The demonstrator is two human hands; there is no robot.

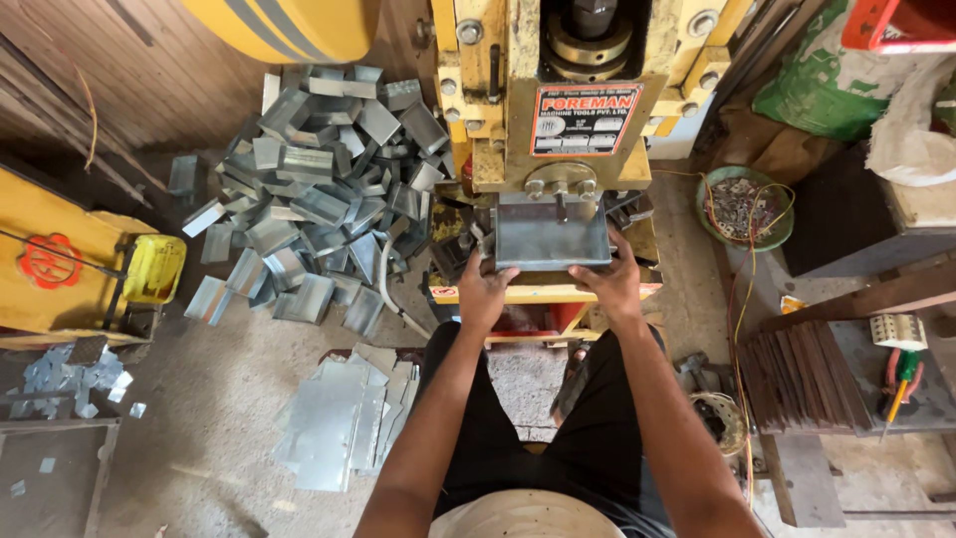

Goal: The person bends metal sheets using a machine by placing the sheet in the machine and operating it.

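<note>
At about nine o'clock sits a small yellow box (153, 268) on a yellow stand. Next, at about eleven o'clock, a big pile of bent metal pieces (319, 189) covers the floor, and flat metal sheets (344, 418) lie at seven o'clock. In the middle, the left hand (485, 292) grips the left edge of a folded metal tray (551, 236), fingers curled on it. The tray sits in the yellow press machine (558, 90) at twelve o'clock. The right hand (612, 284) grips its right edge. A green bowl (745, 207) sits at two o'clock.
</note>
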